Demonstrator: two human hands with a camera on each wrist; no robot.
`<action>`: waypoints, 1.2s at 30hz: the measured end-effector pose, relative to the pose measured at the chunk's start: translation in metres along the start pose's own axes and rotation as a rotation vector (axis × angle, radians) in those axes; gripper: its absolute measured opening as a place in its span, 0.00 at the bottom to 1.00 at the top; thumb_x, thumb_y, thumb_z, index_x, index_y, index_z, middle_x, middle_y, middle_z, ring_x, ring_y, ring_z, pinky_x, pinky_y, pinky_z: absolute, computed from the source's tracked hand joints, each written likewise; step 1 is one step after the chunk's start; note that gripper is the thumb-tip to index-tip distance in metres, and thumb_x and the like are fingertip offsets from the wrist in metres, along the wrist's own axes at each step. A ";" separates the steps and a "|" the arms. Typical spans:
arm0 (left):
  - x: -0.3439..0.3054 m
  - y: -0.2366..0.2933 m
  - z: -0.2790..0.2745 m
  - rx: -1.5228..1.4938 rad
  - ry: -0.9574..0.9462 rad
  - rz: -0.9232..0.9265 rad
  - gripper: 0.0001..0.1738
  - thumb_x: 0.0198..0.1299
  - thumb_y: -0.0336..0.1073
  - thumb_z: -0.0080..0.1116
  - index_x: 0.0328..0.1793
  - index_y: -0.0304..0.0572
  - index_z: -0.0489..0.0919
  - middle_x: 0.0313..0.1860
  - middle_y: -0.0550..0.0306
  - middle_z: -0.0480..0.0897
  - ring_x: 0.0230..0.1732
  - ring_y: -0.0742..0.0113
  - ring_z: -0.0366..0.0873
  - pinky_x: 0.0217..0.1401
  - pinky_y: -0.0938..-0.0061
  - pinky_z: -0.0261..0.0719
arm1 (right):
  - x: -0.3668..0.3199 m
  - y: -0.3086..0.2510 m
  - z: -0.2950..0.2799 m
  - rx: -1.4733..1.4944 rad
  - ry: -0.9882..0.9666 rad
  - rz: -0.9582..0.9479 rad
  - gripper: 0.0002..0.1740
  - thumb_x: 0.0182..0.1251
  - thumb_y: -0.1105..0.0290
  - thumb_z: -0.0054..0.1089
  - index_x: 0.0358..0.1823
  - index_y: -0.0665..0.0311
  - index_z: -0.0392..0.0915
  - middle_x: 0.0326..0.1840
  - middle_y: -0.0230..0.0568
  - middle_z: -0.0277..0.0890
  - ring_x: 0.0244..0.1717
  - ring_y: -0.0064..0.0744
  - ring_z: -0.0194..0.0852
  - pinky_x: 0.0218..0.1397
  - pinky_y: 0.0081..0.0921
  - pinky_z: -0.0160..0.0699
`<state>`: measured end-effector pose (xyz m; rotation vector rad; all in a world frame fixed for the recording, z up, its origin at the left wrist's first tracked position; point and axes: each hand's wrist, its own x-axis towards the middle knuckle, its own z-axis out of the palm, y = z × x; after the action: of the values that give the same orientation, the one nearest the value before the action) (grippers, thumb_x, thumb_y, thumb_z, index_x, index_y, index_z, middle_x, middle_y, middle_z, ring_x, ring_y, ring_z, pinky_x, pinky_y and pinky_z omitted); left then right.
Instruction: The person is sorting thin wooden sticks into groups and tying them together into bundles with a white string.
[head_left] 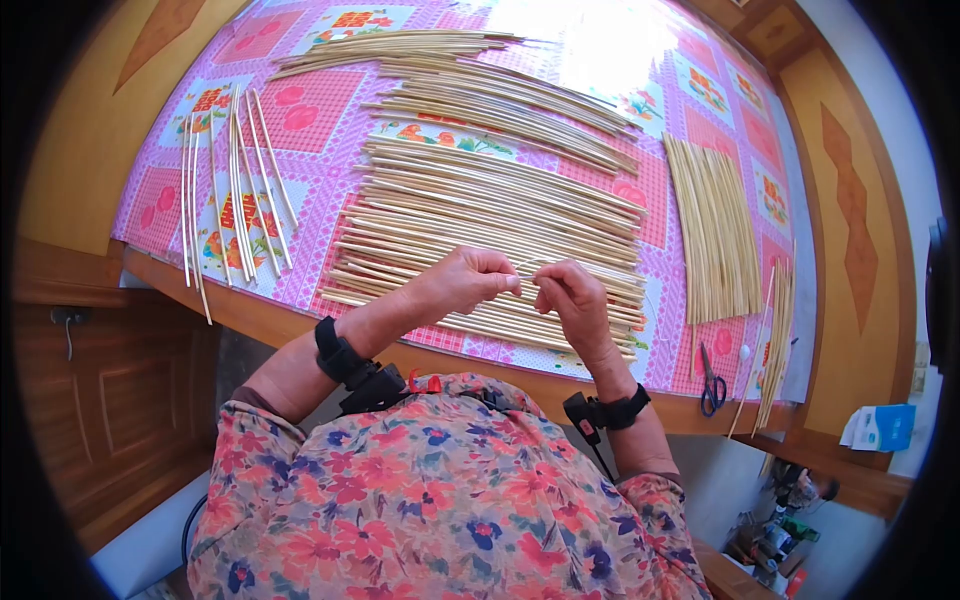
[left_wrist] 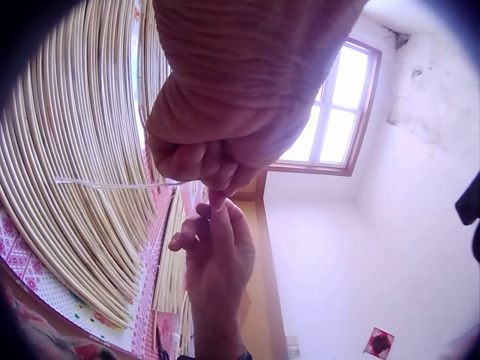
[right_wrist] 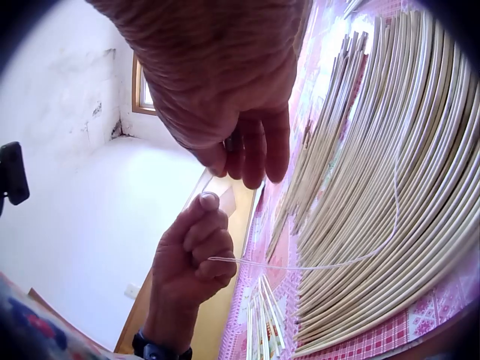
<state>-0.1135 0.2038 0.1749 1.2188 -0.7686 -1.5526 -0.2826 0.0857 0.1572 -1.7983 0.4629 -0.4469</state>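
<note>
- Over the long rows of pale sticks (head_left: 500, 205) on the table (head_left: 450, 363), my left hand (head_left: 465, 283) has its fingers curled round a thin, clear thread (right_wrist: 285, 268).
- From those fingers, the thread's loose length curves across the sticks.
- My right hand (head_left: 578, 308) meets it near the fingertips, its fingers bent; I cannot tell whether they pinch the thread.
- Towards my right lie scissors (head_left: 713, 390), near a close-set bundle (head_left: 712, 230).
</note>
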 end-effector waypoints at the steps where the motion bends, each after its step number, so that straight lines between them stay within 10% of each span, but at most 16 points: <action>1: 0.000 -0.001 0.000 0.001 -0.001 0.000 0.10 0.62 0.38 0.51 0.39 0.40 0.78 0.13 0.73 0.62 0.12 0.85 0.53 0.12 0.88 0.50 | 0.000 0.000 0.001 0.000 0.001 0.000 0.07 0.59 0.79 0.55 0.39 0.68 0.74 0.33 0.35 0.72 0.25 0.18 0.73 0.25 0.13 0.73; 7: -0.002 -0.001 -0.004 -0.143 0.002 -0.012 0.10 0.62 0.37 0.52 0.40 0.39 0.78 0.11 0.73 0.59 0.11 0.85 0.50 0.11 0.87 0.48 | -0.002 -0.007 0.003 0.249 0.006 0.146 0.17 0.59 0.76 0.57 0.51 0.65 0.70 0.37 0.33 0.72 0.29 0.16 0.72 0.28 0.13 0.75; 36: -0.006 -0.022 -0.002 0.079 0.044 0.115 0.09 0.61 0.38 0.52 0.36 0.43 0.80 0.15 0.75 0.63 0.16 0.87 0.55 0.16 0.88 0.52 | 0.001 0.016 0.006 -0.097 0.006 0.076 0.03 0.52 0.79 0.54 0.29 0.67 0.74 0.24 0.36 0.68 0.22 0.22 0.66 0.24 0.19 0.65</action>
<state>-0.1188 0.2162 0.1565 1.2395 -0.8636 -1.4090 -0.2800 0.0867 0.1405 -1.8659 0.5629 -0.3827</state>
